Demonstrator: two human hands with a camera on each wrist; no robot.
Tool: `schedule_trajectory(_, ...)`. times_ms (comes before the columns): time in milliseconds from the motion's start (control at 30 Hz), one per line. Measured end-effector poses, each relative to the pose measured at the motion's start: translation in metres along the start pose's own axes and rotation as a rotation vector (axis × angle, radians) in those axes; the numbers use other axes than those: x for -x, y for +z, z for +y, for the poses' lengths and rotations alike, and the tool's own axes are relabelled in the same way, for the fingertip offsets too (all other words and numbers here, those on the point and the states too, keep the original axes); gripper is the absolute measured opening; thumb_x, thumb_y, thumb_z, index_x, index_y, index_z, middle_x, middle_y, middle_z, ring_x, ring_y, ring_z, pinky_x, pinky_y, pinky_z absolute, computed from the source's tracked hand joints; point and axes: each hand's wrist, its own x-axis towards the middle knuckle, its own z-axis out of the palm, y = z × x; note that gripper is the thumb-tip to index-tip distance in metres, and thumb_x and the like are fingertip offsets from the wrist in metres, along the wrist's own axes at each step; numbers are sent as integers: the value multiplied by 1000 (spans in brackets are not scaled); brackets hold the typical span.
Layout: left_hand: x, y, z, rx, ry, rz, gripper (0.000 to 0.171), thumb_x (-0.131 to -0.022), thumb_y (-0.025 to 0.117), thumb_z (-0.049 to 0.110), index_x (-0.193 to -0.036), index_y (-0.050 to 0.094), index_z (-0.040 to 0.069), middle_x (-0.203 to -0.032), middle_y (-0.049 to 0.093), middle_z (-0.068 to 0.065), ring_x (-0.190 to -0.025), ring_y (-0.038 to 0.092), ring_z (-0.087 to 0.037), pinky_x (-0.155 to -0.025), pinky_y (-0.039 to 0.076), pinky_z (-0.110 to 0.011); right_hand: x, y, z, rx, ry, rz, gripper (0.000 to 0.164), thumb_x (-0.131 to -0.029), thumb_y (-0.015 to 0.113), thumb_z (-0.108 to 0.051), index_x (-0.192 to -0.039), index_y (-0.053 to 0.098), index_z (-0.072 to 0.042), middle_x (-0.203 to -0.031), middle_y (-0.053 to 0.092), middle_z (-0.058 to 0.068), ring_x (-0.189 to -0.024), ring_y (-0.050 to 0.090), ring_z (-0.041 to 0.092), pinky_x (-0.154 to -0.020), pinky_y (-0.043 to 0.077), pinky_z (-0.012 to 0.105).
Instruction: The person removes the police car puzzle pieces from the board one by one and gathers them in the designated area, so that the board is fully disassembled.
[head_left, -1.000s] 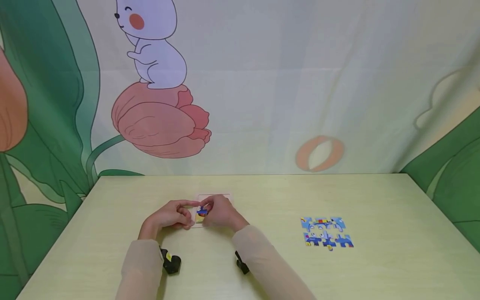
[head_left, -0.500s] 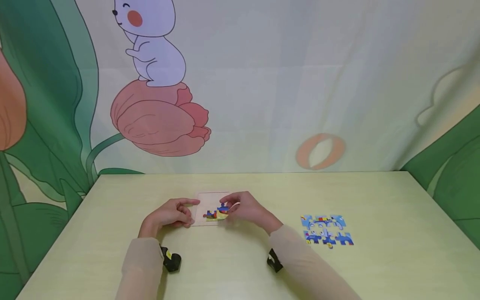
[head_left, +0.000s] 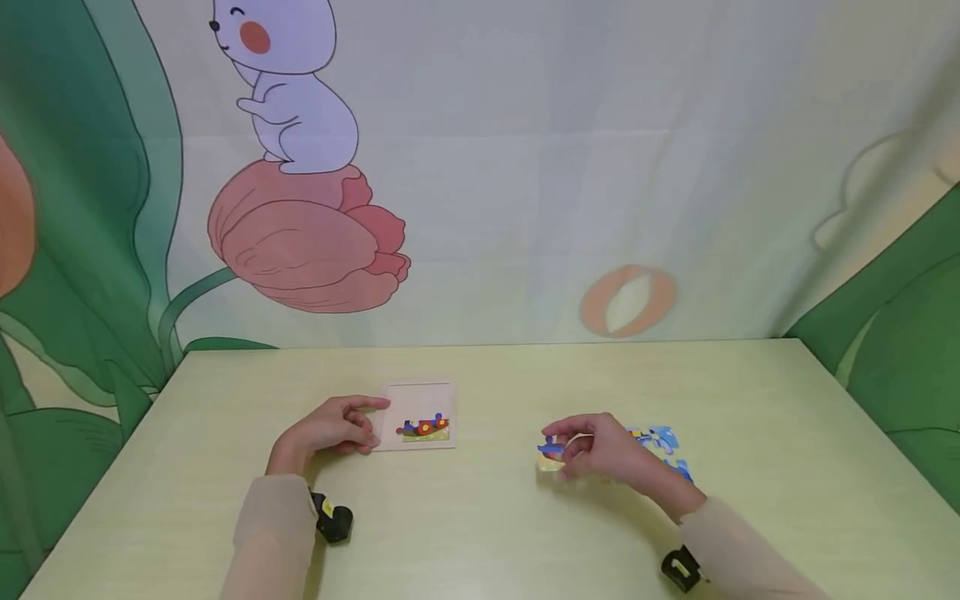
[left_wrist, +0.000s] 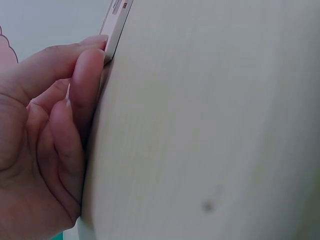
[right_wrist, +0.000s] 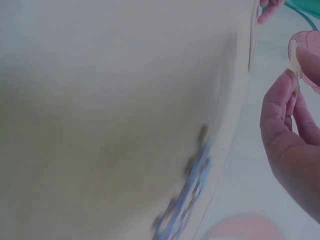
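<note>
In the head view a pale puzzle board (head_left: pixel 416 396) lies left of centre on the table. A few joined jigsaw pieces (head_left: pixel 425 427) with red, blue and yellow print sit along its near side. My left hand (head_left: pixel 330 427) is at the board's left edge, index finger extended and thumb at the near corner, other fingers loosely bent. To the right of the board, my right hand (head_left: pixel 600 450) pinches a jigsaw piece (head_left: pixel 551 452) with blue and yellow print between thumb and fingers, above the table. From the right wrist, that piece (right_wrist: pixel 295 59) shows only as a thin pale edge.
Light blue jigsaw pieces (head_left: pixel 663 437) lie on the table behind my right hand, partly hidden by it; the right wrist view shows them blurred (right_wrist: pixel 187 195). Each wrist wears a black device (head_left: pixel 333 521). A printed curtain (head_left: pixel 487 167) hangs behind the table.
My right hand has moved right, from over the board towards the blue pieces, carrying a jigsaw piece. My left hand stays at the board's edge. The head view has turned slightly right.
</note>
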Motion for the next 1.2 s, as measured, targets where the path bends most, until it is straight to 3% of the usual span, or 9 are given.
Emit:
schedule_trajectory(200, 0, -2, -2, -2, 9, -9, 58, -77, 68, 2, -131, 47, 4, -72, 53, -4, -59, 61, -13, -49, 38, -19, 38, -25, 19, 67, 0, -1, 51, -66, 74, 6, -113, 56, 11, -86, 52, 9, -68, 53, 11, -61, 49, 26)
schedule_trajectory(400, 0, -3, -2, -15, 10, 0, 58, -77, 68, 3, -131, 47, 5, -72, 54, -4, -59, 61, -13, -48, 36, -19, 57, -38, 32, 159, -8, -9, 50, -63, 77, 3, -109, 59, 10, -82, 53, 8, -69, 52, 12, -58, 47, 22)
schedule_trajectory(767, 0, -1, -1, 0, 14, -5, 57, -78, 67, 2, -131, 47, 4, -71, 54, -3, -59, 61, -13, -48, 36, -19, 62, -36, 44, 280, -19, -30, 49, -62, 80, -2, -106, 61, 7, -77, 54, 5, -67, 50, 10, -56, 43, 21)
schedule_trajectory(1200, 0, -1, -1, 2, 10, 0, 56, -78, 67, 2, -130, 48, 4, -71, 55, -3, -59, 60, -13, -48, 36, -19, 60, -33, 46, 376, -82, 8, 50, -64, 78, -2, -110, 60, 5, -73, 52, 3, -61, 47, 5, -53, 43, 21)
